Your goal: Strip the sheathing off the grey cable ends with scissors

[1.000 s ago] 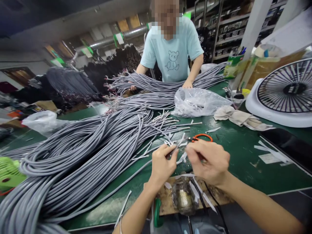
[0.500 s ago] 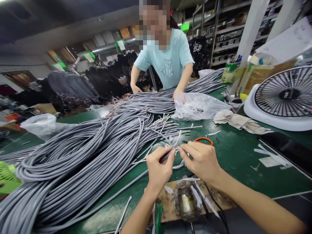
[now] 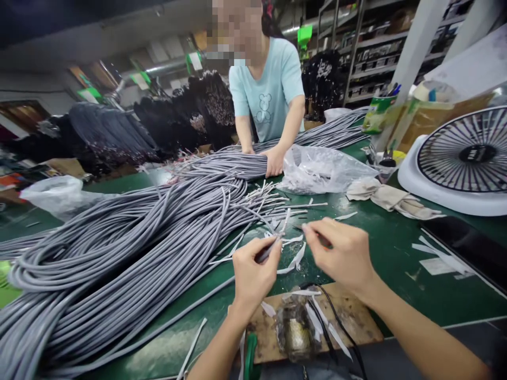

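Gripped between the thumb and fingers of my left hand (image 3: 255,269) is a grey cable (image 3: 266,254), its stripped end pointing up and away. A white strip (image 3: 285,220) stands up by that end. My right hand (image 3: 340,250) is apart from the cable, to its right, with thumb and forefinger brought together. What they pinch, if anything, I cannot make out. A bit of orange from the scissors (image 3: 325,241) shows between its fingers; the rest is mostly covered by the hand. Loose white strips (image 3: 297,258) lie on the table between both hands.
A large heap of grey cables (image 3: 130,264) fills the left side. Below my hands is a wooden board (image 3: 356,322) with a taped metal block (image 3: 297,332). A fan (image 3: 471,158), a phone (image 3: 467,248), gloves (image 3: 392,198) and a plastic bag (image 3: 325,169) stand or lie rightward. A co-worker (image 3: 265,95) handles cables opposite.
My right hand has drawn away from the cable end to the right, over the orange scissors. My left hand keeps the cable. The co-worker's hands have come together on the cables.
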`<state>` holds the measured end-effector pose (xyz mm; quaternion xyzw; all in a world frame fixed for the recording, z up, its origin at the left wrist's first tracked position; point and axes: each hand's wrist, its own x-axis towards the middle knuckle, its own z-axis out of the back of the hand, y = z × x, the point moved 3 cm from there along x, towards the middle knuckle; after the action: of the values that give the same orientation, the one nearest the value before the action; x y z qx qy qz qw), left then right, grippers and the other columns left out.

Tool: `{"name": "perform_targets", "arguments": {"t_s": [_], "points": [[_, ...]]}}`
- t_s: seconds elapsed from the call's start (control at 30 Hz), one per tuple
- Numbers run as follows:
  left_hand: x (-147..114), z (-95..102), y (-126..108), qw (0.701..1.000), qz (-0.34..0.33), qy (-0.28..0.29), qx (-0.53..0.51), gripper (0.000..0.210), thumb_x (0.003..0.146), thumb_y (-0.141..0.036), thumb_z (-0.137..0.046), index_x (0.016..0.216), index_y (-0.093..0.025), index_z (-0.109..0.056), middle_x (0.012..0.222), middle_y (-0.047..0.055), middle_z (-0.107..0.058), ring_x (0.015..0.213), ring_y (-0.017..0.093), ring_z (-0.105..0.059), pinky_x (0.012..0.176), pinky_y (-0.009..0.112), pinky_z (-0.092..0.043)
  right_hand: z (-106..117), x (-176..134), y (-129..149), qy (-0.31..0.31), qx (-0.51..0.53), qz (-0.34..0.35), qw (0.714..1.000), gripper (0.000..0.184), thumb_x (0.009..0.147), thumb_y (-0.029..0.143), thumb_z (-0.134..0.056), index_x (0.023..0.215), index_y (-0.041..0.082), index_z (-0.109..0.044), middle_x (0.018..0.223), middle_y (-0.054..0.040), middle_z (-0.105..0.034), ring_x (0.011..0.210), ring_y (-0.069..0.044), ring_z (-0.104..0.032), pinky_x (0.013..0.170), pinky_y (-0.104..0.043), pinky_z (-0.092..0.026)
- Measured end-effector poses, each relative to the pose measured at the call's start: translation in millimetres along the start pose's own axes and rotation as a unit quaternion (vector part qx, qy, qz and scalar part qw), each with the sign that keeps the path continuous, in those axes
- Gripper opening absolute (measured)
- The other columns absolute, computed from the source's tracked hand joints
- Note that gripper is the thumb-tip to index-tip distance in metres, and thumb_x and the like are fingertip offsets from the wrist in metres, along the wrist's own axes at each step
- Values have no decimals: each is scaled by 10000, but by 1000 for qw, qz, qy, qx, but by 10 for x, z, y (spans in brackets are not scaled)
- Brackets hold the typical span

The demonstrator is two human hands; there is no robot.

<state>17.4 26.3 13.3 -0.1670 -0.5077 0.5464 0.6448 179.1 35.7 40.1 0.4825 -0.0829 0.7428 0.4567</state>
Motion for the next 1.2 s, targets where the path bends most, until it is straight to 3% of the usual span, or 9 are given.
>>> {"name": "perform_targets", "arguments": {"t_s": [0.1, 0.2, 0.33, 0.47, 0.6, 0.7, 0.73, 0.93, 1.2], "points": [[-6, 43, -18, 1000, 4, -16, -13, 145, 738, -269, -609, 764, -152, -693, 648, 33, -647, 547, 123, -553, 496, 221, -428, -124, -80, 102, 31, 5, 43, 999, 198, 831, 220, -508, 689, 161, -632, 588, -6, -595, 549, -101, -550, 559, -220, -355], [-38, 55, -52, 999, -33, -26, -1, 101, 726, -236, -625, 751, -161, -688, 591, 7, -600, 497, 97, -491, 461, 209, -382, -163, -128, 173, 37, 2, 70, 997, 199, 841, 211, -496, 712, 155, -637, 596, -9, -603, 558, -103, -561, 569, -220, -361], [-63, 66, -86, 996, -75, -34, 24, 80, 729, -206, -623, 774, -174, -681, 571, -9, -563, 459, 79, -424, 438, 210, -339, -174, -143, 183, 52, -4, 80, 995, 208, 850, 218, -485, 718, 158, -634, 597, -8, -602, 555, -102, -559, 576, -222, -366], [-114, 38, -109, 989, -129, -39, 61, 115, 748, -169, -593, 825, -163, -678, 592, -3, -567, 480, 81, -446, 479, 208, -381, -218, -153, 179, 63, -6, 72, 995, 206, 850, 203, -478, 709, 152, -620, 597, -12, -598, 549, -108, -557, 565, -228, -370], [-191, -84, -94, 980, -161, 18, 114, 174, 761, -130, -554, 877, -163, -680, 648, 24, -605, 559, 103, -536, 548, 215, -421, -112, -121, 183, -21, -5, 50, 999, 159, 832, 156, -502, 699, 148, -587, 569, -4, -579, 478, -91, -504, 506, -223, -352], [-175, -144, -62, 981, -124, 66, 134, 148, 750, -150, -563, 811, -176, -696, 622, 24, -609, 537, 110, -545, 515, 217, -411, 62, -76, 142, -133, -12, 31, 991, 90, 808, 133, -536, 737, 165, -581, 551, 12, -564, 449, -80, -455, 497, -217, -345], [-151, -134, -57, 985, -105, 61, 124, 131, 745, -163, -573, 781, -175, -698, 611, 23, -613, 523, 110, -543, 504, 216, -410, 95, -61, 117, -143, -9, 24, 989, 82, 807, 136, -537, 750, 169, -585, 559, 11, -564, 457, -81, -453, 506, -216, -349], [-36, 36, -61, 997, -38, -43, 50, 116, 727, -249, -616, 742, -166, -695, 626, 20, -665, 519, 118, -573, 500, 224, -441, -45, -63, 90, 16, -50, 68, 996, 167, 821, 252, -533, 709, 188, -637, 602, 0, -585, 587, -112, -518, 586, -241, -332], [-96, 42, -115, 989, -103, -62, 89, 87, 726, -213, -615, 716, -153, -677, 572, 9, -612, 475, 93, -515, 472, 208, -401, -162, -152, 236, 35, -106, 127, 986, 188, 841, 239, -505, 723, 179, -639, 569, 7, -552, 565, -117, -482, 553, -262, -280]]}}
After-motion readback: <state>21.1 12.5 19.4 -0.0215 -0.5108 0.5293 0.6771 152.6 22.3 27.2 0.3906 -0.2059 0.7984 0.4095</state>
